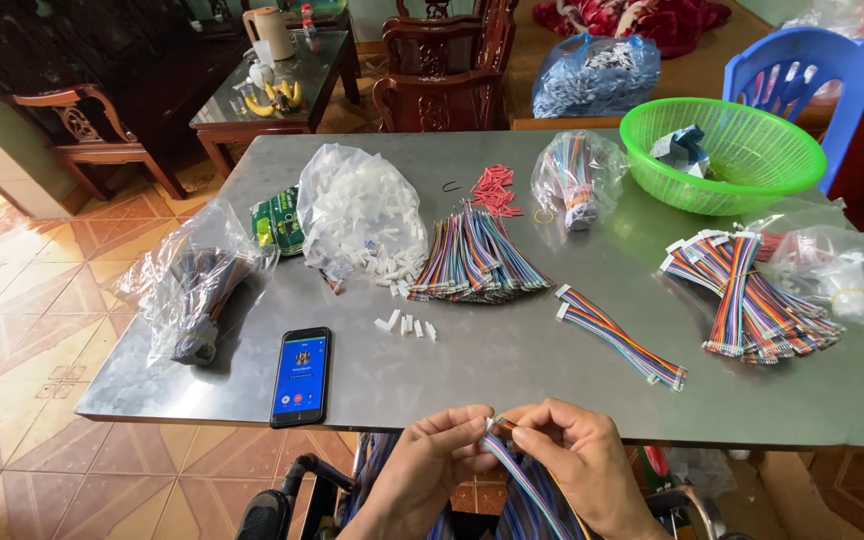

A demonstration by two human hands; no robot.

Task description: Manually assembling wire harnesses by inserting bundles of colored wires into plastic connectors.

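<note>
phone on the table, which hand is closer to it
Left. The left hand is just right of the phone, below the table edge; the right hand is farther right, pinching the ribbon cable.

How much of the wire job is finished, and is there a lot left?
Some looks done: a pile of rainbow ribbon cables with white plugs lies at the right, and two more lie mid-table. Right now the left hand and right hand pinch one cable end. Plenty seems left: a fanned cable stack, loose white plugs, and a bag of plugs.
</note>
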